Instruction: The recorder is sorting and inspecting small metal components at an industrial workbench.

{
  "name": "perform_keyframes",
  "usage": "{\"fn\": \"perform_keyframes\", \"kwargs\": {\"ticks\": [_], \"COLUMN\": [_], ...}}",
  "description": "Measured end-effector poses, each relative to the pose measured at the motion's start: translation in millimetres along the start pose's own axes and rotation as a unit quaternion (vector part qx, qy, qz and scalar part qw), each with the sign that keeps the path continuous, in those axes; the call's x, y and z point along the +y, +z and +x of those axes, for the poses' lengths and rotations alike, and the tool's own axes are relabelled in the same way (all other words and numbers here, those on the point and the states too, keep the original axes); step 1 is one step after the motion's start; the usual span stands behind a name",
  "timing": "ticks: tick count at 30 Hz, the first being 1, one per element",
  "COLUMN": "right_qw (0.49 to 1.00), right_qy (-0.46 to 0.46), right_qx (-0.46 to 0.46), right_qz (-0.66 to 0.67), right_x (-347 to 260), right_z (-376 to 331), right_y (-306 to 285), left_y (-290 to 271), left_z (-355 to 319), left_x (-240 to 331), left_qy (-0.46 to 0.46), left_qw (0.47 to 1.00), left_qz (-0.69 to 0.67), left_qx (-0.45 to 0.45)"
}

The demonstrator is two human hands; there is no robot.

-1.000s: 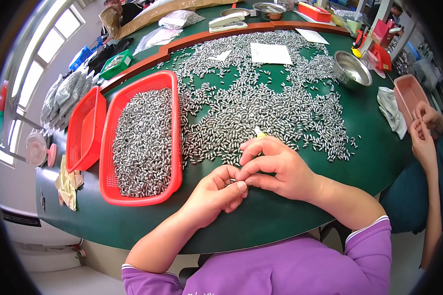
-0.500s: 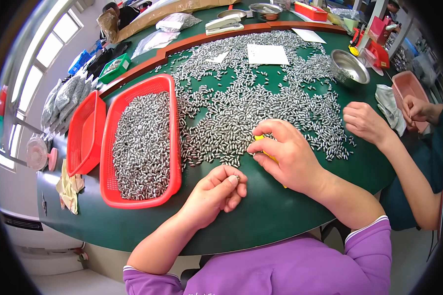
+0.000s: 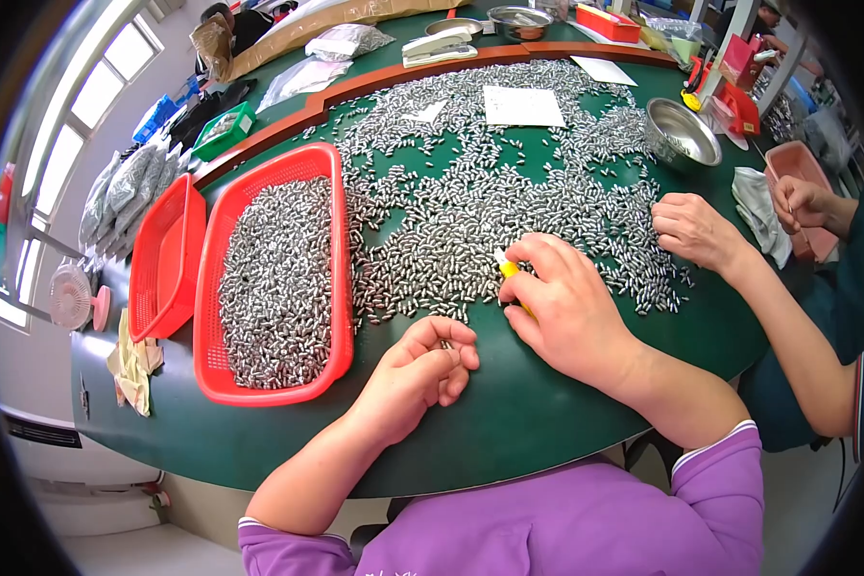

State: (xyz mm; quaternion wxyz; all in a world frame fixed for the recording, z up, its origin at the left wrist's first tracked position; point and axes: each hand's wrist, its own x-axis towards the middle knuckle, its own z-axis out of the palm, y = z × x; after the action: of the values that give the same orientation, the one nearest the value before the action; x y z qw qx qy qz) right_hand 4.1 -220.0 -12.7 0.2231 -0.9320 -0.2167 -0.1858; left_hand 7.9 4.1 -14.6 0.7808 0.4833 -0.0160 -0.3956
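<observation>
Your right hand [image 3: 574, 312] pinches a yellow tool [image 3: 510, 271] between thumb and fingers, its pale tip pointing away from you above the near edge of the spread. Your left hand [image 3: 415, 372] is loosely curled just beside it, thumb toward the index finger; you cannot tell from this angle whether its fingertips are pressed on a piece. In front of both hands, small silver metal pieces [image 3: 470, 226] cover much of the green surface [image 3: 442, 451].

To your left, a red basket [image 3: 342, 288] filled with the same pieces bounds the spread, and a second red basket [image 3: 168, 274] stands tilted against its far side. Further left are a yellowish cloth [image 3: 136, 360] and a small fan [image 3: 72, 296]. Beyond the spread runs a raised brown edging [image 3: 374, 83], and a white card [image 3: 523, 107] lies on the pieces this side of it. On your right, a co-worker's hand [image 3: 701, 232] rests at the border of the pieces, the nearest obstacle on that side. Past it sit a steel bowl [image 3: 684, 132], a white cloth [image 3: 761, 216] and a pink basin [image 3: 797, 165].
</observation>
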Motion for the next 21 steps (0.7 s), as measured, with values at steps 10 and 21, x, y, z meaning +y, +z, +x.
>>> {"fn": "perform_keyframes", "kwargs": {"ticks": [10, 21], "right_qw": [0.968, 0.905], "right_qy": [-0.049, 0.018], "right_qx": [-0.001, -0.091], "right_qz": [0.245, 0.415], "right_x": [-3.3, -5.7], "right_z": [6.5, 2.7], "right_y": [-2.5, 1.0], "left_y": [-1.3, 0.0], "left_z": [-0.5, -2.8], "left_x": [-0.9, 0.7], "left_qy": [-0.016, -0.022], "left_qw": [1.000, 0.999], "left_qz": [0.012, -0.005], "left_qx": [-0.024, -0.035]}}
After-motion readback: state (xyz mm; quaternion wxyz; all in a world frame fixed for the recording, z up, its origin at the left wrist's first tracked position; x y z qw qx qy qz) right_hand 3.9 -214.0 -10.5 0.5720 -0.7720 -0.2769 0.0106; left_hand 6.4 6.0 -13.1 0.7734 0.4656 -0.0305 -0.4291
